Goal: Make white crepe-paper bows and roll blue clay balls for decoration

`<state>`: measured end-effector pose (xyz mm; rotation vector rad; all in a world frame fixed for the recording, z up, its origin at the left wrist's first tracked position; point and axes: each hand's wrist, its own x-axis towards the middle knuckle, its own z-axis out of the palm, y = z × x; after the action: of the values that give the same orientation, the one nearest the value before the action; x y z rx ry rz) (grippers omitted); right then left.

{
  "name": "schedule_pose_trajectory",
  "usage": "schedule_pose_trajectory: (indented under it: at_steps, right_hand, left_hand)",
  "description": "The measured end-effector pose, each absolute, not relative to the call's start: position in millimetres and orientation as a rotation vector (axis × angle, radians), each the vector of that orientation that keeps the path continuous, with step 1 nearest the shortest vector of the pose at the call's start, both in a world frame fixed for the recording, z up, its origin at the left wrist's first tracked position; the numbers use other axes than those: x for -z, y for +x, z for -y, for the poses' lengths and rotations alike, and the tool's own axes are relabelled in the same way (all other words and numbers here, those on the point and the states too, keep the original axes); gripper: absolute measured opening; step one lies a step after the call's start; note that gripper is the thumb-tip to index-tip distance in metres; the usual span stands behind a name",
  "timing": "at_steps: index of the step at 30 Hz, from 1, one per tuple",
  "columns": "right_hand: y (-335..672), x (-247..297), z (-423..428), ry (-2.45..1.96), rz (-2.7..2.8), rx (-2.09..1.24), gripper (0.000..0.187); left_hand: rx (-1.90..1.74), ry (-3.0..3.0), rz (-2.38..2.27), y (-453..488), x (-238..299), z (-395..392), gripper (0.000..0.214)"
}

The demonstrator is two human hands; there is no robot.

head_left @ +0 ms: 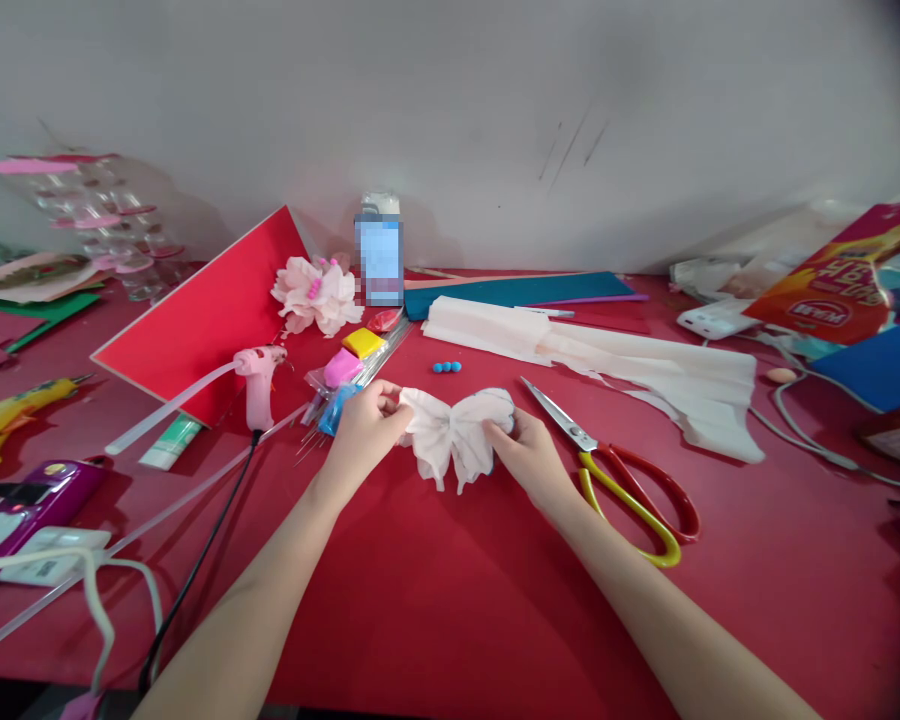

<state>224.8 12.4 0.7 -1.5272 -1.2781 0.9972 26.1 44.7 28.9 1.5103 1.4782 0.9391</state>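
A gathered piece of white crepe paper, pinched in the middle like a bow, lies between both hands just above the red table. My left hand pinches its left edge with fingers closed. On the paper's right edge, my right hand grips with curled fingers. Red and yellow handled scissors lie just right of my right hand, blades pointing up-left.
A pink glue gun with black cord stands at left, near a finished pale pink paper flower. A long strip of white crepe paper lies at back right. Small blue beads, coloured clay packets and a yellow glue gun are around.
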Motion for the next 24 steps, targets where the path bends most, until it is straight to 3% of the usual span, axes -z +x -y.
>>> schedule_pose_trajectory:
  at_steps: [8, 24]
  right_hand:
    - [224, -11, -15, -1.396, 1.147, -1.091, 0.026]
    - [226, -11, -20, -1.474, 1.206, -1.152, 0.009]
  left_hand:
    - [-1.021, 1.598, -1.409, 26, -23, -46, 0.024]
    - [-0.881, 1.5, -1.399, 24, -15, -60, 0.015]
